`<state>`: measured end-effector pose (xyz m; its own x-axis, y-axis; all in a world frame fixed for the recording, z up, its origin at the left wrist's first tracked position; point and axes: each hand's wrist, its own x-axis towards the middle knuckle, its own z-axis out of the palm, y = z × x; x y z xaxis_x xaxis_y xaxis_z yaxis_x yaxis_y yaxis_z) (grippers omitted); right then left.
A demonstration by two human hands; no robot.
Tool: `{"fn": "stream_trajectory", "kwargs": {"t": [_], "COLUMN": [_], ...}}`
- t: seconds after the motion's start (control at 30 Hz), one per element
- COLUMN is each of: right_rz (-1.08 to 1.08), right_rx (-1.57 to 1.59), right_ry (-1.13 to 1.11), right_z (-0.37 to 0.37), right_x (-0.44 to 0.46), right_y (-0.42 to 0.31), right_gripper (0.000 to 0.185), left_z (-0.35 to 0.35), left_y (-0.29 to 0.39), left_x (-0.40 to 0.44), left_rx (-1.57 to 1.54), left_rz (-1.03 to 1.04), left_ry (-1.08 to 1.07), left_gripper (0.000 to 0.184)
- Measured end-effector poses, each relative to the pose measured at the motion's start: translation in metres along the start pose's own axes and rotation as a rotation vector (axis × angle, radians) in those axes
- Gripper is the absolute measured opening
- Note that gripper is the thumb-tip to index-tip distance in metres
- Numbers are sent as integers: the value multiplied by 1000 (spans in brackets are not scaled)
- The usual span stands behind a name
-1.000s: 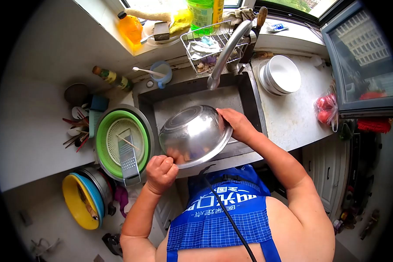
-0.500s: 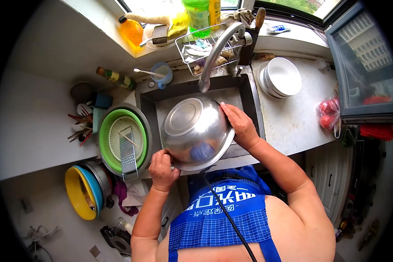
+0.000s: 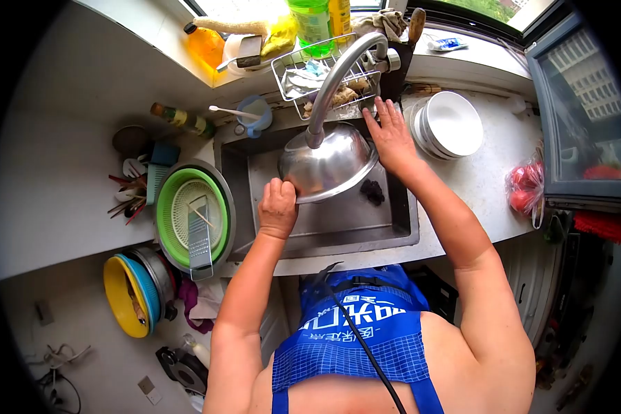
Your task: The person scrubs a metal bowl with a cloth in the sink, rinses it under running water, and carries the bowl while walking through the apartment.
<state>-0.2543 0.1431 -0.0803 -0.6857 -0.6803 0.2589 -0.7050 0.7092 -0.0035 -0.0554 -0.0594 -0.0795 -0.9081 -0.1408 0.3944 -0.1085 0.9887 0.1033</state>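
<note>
A shiny metal bowl [image 3: 328, 162] is tilted, its outer side showing, beneath the curved faucet [image 3: 338, 79] and over the sink [image 3: 310, 243]. My left hand [image 3: 279, 208] grips the bowl's near-left rim with curled fingers. Off the bowl's right side, my right hand [image 3: 391, 134] has its fingers spread, close to the faucet base. A dark clump [image 3: 372, 192] lies on the sink floor, right of the bowl.
Stacked white bowls [image 3: 454, 124] stand right of the sink. A green basin [image 3: 164, 217] with a colander and grater [image 3: 200, 241] sits left. Behind the sink are a wire rack [image 3: 293, 69] and a blue cup [image 3: 255, 116]. An open window [image 3: 586, 103] juts in at right.
The bowl has moved away from my body, under the faucet, uncovering the dark clump. My left hand went forward with it. My right hand has let go of the rim and spread its fingers.
</note>
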Motion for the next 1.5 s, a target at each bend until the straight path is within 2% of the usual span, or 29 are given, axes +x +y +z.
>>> {"fn": "stream_trajectory", "kwargs": {"t": [0.1,0.13,0.2,0.33,0.57,0.83,1.0,1.23,1.3,1.4,1.5], "right_rz": [25,-3,3,27,26,-50,-40,-41,-43,-32,-12], "right_rx": [98,85,106,167,190,243,228,236,225,164,199], "right_ry": [-65,2,-7,-65,-65,76,15,-65,-84,-221,-145], "right_z": [6,5,1,-4,-7,2,-3,-4,-7,-10,-5], "right_x": [10,11,8,2,-2,1,6,17,21,30,36], "right_y": [10,10,10,9,11,23,26,32,32,34,36], "right_gripper": [48,43,43,44,45,34,26,15,15,25,22], "left_z": [3,5,8,10,16,21,16,4,3,-3,-16], "left_y": [1,0,-1,6,6,6,0,-4,-8,-14,-20], "left_x": [15,18,20,20,21,20,14,4,0,-9,-19], "left_rx": [63,65,109,97,80,102,96,128,113,90,78], "left_rz": [40,38,107,102,54,16,-77,-66,-79,-148,-251], "left_ry": [10,8,-32,-45,-67,-86,-103,-136,-138,-156,-223], "left_gripper": [10,10,11,11,11,10,15,13,14,14,15]}}
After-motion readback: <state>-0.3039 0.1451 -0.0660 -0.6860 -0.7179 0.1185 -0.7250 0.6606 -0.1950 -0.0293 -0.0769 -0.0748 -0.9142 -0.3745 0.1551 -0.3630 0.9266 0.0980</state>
